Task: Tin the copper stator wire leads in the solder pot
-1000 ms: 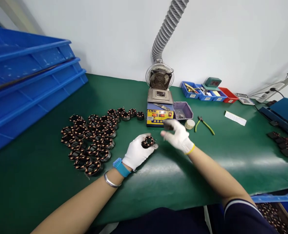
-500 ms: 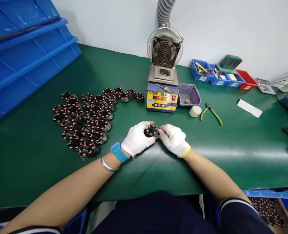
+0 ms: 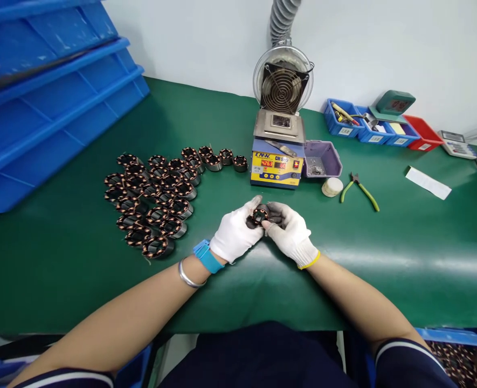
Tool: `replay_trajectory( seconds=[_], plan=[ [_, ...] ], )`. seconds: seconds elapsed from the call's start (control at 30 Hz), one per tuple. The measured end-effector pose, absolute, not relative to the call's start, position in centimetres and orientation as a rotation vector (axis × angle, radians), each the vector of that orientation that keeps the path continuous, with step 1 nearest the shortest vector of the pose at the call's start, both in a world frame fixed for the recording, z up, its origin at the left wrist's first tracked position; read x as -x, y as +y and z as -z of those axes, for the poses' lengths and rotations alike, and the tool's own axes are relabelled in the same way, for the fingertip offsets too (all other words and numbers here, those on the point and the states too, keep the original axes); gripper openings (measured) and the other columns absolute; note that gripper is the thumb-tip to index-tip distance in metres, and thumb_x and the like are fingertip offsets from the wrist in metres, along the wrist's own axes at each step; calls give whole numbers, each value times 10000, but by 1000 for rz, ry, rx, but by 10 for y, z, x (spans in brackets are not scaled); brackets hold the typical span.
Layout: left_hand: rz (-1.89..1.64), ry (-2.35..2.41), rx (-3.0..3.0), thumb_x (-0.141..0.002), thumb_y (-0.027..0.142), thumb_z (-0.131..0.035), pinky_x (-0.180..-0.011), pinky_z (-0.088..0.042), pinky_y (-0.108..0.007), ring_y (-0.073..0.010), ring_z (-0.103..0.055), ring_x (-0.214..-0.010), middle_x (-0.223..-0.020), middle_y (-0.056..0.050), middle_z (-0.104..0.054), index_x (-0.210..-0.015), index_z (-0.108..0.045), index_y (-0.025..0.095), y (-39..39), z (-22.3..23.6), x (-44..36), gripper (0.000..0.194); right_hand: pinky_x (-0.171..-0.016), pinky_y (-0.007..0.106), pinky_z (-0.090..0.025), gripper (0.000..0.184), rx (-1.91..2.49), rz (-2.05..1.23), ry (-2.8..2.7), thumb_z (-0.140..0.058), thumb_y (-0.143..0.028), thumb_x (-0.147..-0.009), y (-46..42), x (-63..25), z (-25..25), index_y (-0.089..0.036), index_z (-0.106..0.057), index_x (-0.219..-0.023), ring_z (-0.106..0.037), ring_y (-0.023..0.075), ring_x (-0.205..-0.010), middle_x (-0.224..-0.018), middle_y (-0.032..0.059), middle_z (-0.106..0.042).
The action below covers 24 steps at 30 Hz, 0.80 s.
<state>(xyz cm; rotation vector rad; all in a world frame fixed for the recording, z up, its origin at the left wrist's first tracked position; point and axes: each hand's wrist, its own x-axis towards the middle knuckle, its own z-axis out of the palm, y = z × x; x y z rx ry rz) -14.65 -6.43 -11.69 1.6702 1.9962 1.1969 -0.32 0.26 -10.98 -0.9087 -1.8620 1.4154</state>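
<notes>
Between my gloved hands is a motor stator (image 3: pixel 259 215), a dark ring with copper windings, its round opening facing me. My left hand (image 3: pixel 236 230), in a white glove, grips its left side. My right hand (image 3: pixel 290 230), gloved with a yellow cuff edge, holds the other side, thumb at the ring's lower right edge and fingers curled behind. Parts of the ring are hidden by the fingers. Several more stators (image 3: pixel 157 247) stand in a cluster on the green table (image 3: pixel 230 291) to the left. A solder pot (image 3: pixel 277 164) with a digital display stands beyond my hands.
Behind the pot are a fan (image 3: pixel 283 90) and duct hose (image 3: pixel 284 21). Right of it sit a purple bin (image 3: pixel 323 159), a round white container (image 3: pixel 332 187), green-handled cutters (image 3: pixel 359 191), and a paper strip (image 3: pixel 428 182). Blue crates (image 3: pixel 60 102) rise at left; small blue bins (image 3: pixel 343 125) line the wall.
My right fingers have moved from the stator's right edge to wrap around it, and the ring has turned slightly. The whole view has shifted, so things appear further right.
</notes>
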Motion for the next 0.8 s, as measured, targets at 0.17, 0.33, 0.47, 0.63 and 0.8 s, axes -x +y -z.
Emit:
replay_trajectory(
  seconds=[0.17, 0.33, 0.47, 0.63, 0.8],
  plan=[
    [-1074, 2031, -1568, -755, 310, -553, -748, -532, -298, -212, -680, -815, -892, -52, -730, -957, -668, 176, -63, 110, 150, 269, -816, 318, -571, 525, 989, -1233, -1881, -684, -242, -712, 6, 0, 111, -188, -561, -1220, -667, 165, -866, -1114, 79, -659],
    [-1143, 1728, -1442, -715, 338, -633, -536, -466, -243, -145, -583, -586, -660, -6, -643, -740, -579, 174, -64, 105, 154, 174, -770, 335, -586, 505, 967, -1451, -1733, -704, -281, -696, 9, 1, 110, -177, -572, -1172, -671, 179, -852, -1079, 85, -676],
    [-1230, 1551, -1270, -784, 411, -604, -484, -456, -230, -123, -558, -513, -592, 7, -608, -730, -560, 175, -66, 102, 149, 246, -703, 305, -584, 487, 931, -1560, -1622, -727, -332, -674, 10, 3, 106, -183, -586, -1115, -665, 165, -801, -1023, 67, -692],
    [-1521, 1495, -1036, -814, 345, -570, -448, -456, -222, -113, -540, -438, -522, 22, -586, -769, -574, 161, -71, 94, 149, 189, -581, 270, -558, 488, 931, -1572, -1516, -739, -338, -641, 13, 4, 104, -182, -582, -1076, -627, 132, -685, -973, 53, -693],
    [-1792, 1638, -1032, -876, 457, -455, -475, -457, -229, -124, -568, -505, -603, 4, -596, -818, -511, 182, -69, 92, 158, 287, -555, 267, -552, 473, 929, -1544, -1498, -740, -308, -640, 10, 4, 108, -194, -581, -1070, -621, 132, -668, -929, 42, -687]
  ],
)
